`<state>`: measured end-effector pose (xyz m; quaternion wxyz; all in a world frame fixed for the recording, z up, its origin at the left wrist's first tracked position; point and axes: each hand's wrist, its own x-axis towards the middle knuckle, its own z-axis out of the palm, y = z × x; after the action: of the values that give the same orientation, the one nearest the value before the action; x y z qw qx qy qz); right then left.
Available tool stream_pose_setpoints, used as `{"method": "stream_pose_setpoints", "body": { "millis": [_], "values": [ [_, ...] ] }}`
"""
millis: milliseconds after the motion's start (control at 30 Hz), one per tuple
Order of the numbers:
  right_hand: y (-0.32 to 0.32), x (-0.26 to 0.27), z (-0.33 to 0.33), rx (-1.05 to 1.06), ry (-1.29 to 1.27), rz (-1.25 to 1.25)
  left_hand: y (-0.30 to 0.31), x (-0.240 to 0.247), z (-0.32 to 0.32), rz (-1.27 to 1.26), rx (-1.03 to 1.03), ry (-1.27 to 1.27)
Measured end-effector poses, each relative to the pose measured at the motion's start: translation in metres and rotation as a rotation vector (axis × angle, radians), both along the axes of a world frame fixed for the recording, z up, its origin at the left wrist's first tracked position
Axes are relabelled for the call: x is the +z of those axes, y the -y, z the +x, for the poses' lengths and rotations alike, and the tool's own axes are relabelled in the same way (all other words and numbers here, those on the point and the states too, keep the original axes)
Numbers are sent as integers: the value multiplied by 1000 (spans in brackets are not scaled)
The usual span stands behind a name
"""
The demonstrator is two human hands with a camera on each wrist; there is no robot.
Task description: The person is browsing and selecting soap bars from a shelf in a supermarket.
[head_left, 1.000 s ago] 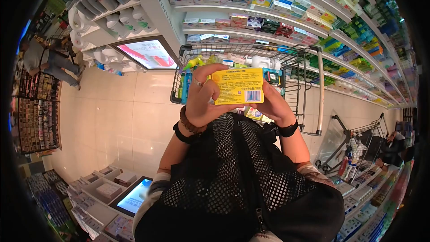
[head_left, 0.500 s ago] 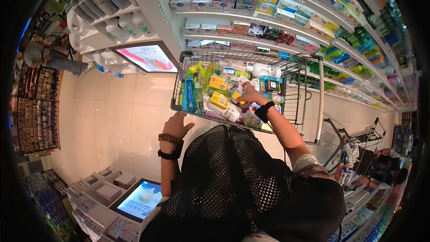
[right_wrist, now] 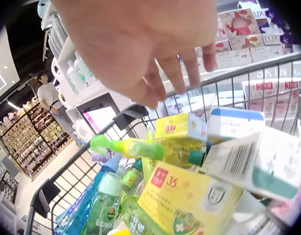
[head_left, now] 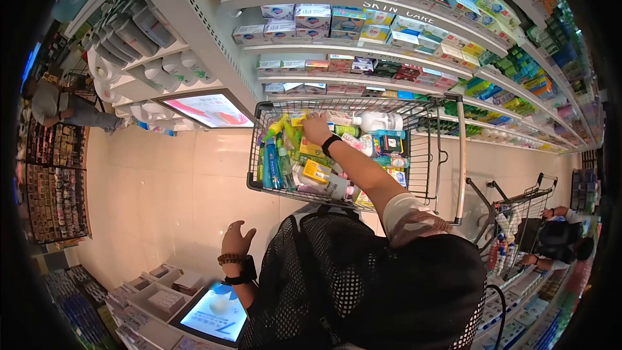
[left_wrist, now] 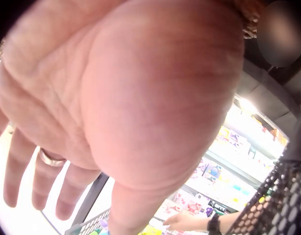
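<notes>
My right hand (head_left: 316,128) reaches over the far side of the loaded shopping cart (head_left: 460,162), close to a small yellow box (head_left: 299,118). In the right wrist view its fingers hang loosely above that box, with nothing between them. Nearer lies a larger-looking yellow carton (right_wrist: 187,200) printed with "35", beside a white box (right_wrist: 233,122) with a blue band. A green-and-yellow spray trigger (right_wrist: 126,147) and a clear green bottle (right_wrist: 104,205) sit to the left. My left hand (head_left: 238,241) hovers outside the cart, fingers apart, a ring on one, holding nothing.
Shelves of boxed soaps (head_left: 311,19) run behind the cart. A lit screen (head_left: 210,109) stands at the cart's far left, and another screen (head_left: 214,311) is near my left arm. A second cart (head_left: 518,214) with a person (head_left: 558,240) is at right; another person (head_left: 52,104) stands far left.
Both hands held a yellow box with a barcode; then the right hand lowered to the cart's middle. It has since moved to the far left, while the left hand drew back toward my body.
</notes>
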<state>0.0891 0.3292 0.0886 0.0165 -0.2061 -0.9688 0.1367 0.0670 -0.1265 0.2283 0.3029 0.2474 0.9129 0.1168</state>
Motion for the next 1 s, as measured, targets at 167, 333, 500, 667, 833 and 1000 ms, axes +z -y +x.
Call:
{"method": "stream_pose_setpoints", "body": {
  "millis": [167,333,500,667,833,1000],
  "values": [
    [-75,143,-16,-189,-832,416,3,1,-5,-41,40,52],
    [-151,201,-26,-400,-673,861,-14,0,-8,7,8,29],
    [-179,200,-20,-272,-563,950,-39,15,-5,15,-63,17],
    [-173,221,-6,-147,-580,870,-76,33,-5,86,-239,-18],
    [-57,246,52,-64,-718,55,-137,76,-1,680,-335,-157],
    [54,297,131,-70,-383,-1020,-189,121,20,1101,-387,-139]
  ]
}}
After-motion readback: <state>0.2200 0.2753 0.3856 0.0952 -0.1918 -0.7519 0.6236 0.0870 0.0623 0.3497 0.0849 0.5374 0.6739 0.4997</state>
